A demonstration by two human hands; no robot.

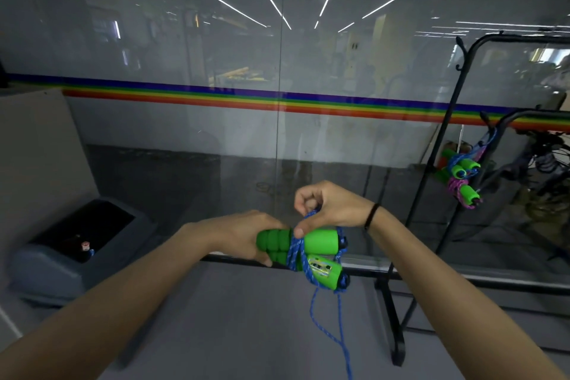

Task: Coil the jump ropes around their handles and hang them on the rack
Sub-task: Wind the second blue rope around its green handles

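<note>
Two green foam handles [317, 242] of a jump rope lie side by side in front of me. My left hand [246, 236] grips their left ends. A blue rope [296, 251] is wound several times around the middle of the handles. My right hand [327, 207] pinches a loop of that rope just above the handles. A loose length of blue rope [317, 321] hangs down below. On the black rack [453, 114] at the right hang coiled ropes with green handles [459, 173], one blue and one pink.
A glass wall with a rainbow stripe [277, 102] stands right behind my hands. A grey bin [71, 253] with a dark opening sits on the floor at the left. The rack's black foot [396, 345] rests on the grey floor at the lower right.
</note>
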